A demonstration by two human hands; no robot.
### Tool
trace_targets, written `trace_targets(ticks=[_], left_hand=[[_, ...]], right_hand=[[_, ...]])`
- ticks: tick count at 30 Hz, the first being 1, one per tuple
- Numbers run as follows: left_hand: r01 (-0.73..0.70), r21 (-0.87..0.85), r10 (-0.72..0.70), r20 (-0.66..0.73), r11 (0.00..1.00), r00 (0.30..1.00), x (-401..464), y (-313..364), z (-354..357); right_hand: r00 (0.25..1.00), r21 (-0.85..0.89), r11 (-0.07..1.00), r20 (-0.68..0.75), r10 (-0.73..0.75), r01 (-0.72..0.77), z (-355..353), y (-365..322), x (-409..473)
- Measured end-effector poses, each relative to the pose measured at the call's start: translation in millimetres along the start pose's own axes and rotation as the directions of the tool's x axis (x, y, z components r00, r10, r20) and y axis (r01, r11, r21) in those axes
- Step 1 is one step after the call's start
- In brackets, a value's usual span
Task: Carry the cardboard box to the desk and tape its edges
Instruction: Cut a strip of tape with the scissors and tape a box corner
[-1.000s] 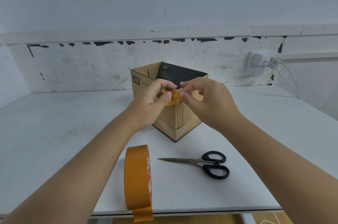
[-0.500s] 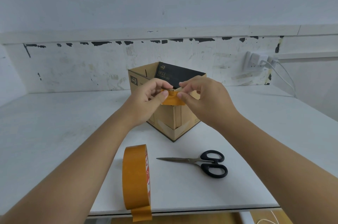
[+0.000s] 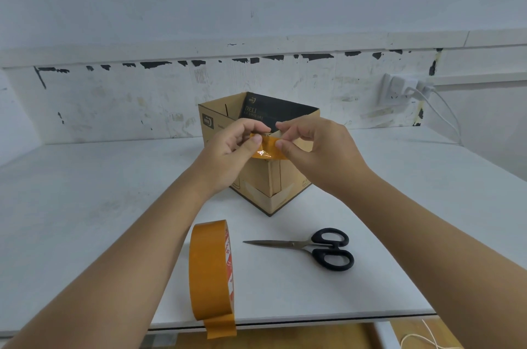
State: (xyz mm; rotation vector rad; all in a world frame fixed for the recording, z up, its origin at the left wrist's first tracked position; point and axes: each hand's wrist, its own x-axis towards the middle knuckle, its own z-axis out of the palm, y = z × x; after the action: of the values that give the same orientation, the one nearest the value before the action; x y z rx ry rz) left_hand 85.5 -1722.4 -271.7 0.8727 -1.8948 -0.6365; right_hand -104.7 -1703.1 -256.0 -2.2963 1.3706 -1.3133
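Note:
An open cardboard box [image 3: 218,117] with a black inner panel stands on the white desk [image 3: 85,192], one corner turned toward me. A short strip of orange tape [image 3: 266,151] hangs in front of the box's near top corner. My left hand [image 3: 231,152] pinches the strip's left end between thumb and fingers. Its right end is pinched by my right hand [image 3: 316,152]. The strip is creased in the middle. Older pale tape runs along the box's bottom edges.
An orange tape roll [image 3: 211,271] stands on edge near the desk's front edge, its loose end hanging over. Black-handled scissors [image 3: 316,249] lie shut to its right. A wall socket with white cables [image 3: 399,89] is at the back right.
Both hands have pulled slightly apart, stretching the tape strip wider in front of the box corner. The roll, the scissors and the box have stayed put.

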Motion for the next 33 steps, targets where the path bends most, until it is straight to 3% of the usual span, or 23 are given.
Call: trace_targets(ticks=[3,7,20,33], left_hand=[[0.002,-0.013,-0.002,0.026,1.000,1.000,-3,-3,-4],[0.017,-0.015,-0.016,0.067,1.000,0.998,-3,-4,-5],[0.037,-0.028,-0.036,0.046,0.999,0.998,2,-4,-6],[-0.029,0.156,0.031,-0.007,0.987,1.000,9,-7,-4]], right_hand=[[0.998,0.096,0.995,0.065,0.020,-0.026,-5,-1,-3],[0.995,0.074,0.997,0.100,0.008,-0.016,-9,0,-5],[0.999,-0.050,0.999,-0.027,0.020,-0.022,6,0,4],[0.996,-0.148,0.989,-0.087,-0.029,0.016,11,2,5]])
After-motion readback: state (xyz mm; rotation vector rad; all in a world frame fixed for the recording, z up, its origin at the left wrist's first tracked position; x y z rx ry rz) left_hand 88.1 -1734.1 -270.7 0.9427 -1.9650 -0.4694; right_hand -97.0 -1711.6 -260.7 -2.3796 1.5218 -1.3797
